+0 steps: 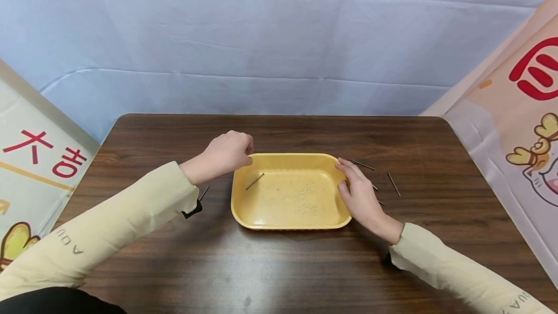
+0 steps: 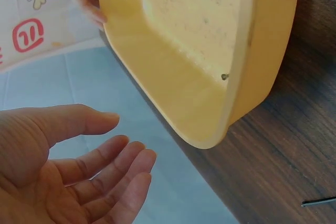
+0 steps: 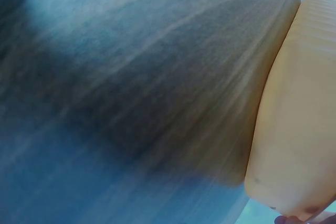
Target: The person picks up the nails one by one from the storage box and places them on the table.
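Note:
A shallow yellow plastic basin (image 1: 283, 197) sits on the table, with one nail (image 1: 255, 181) lying inside near its left end. My left hand (image 1: 228, 150) hovers by the basin's back left corner. In the left wrist view its fingers (image 2: 113, 166) are loosely bent, thumb apart, holding nothing and clear of the rim. My right hand (image 1: 361, 197) holds the basin's right rim, thumb toward the inside and fingers along the back right corner. Fingertips (image 3: 289, 219) show at the basin's far edge in the right wrist view.
Several loose nails lie right of the basin, among them one nail (image 1: 394, 184) and another nail (image 1: 363, 164); some are partly behind my right hand. One more nail (image 1: 204, 193) lies left, near my sleeve. Behind the brown wooden table (image 1: 174, 265) hangs a pale cloth (image 1: 261, 38).

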A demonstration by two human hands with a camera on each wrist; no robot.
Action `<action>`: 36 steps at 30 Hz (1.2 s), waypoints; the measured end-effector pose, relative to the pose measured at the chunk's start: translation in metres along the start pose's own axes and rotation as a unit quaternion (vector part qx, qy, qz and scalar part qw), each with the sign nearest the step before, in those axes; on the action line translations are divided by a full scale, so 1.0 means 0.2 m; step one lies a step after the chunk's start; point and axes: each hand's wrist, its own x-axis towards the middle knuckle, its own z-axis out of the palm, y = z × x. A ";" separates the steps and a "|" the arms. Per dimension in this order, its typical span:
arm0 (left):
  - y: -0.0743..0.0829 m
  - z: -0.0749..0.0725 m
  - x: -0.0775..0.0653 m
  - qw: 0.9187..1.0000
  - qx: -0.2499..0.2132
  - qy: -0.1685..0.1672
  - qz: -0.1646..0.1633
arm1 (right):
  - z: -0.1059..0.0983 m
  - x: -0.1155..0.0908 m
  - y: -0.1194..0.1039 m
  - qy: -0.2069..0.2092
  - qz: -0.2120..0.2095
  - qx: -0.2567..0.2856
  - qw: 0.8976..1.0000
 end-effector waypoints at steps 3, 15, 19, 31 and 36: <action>0.01 0.00 0.01 1.000 0.001 0.000 0.001 | 0.00 0.00 0.00 -0.001 0.001 0.000 1.000; 0.06 0.01 0.06 1.000 0.003 -0.004 0.008 | -0.01 0.00 -0.01 -0.003 0.004 -0.003 1.000; 0.09 0.00 0.07 1.000 0.003 -0.005 0.014 | -0.01 0.00 -0.01 0.000 0.003 -0.003 1.000; 0.16 0.01 0.10 0.999 -0.001 -0.012 0.031 | 0.00 0.00 -0.01 0.005 -0.003 -0.002 1.000; 0.18 0.03 0.13 1.000 0.007 -0.016 0.025 | 0.00 0.00 -0.01 0.005 -0.002 -0.002 1.000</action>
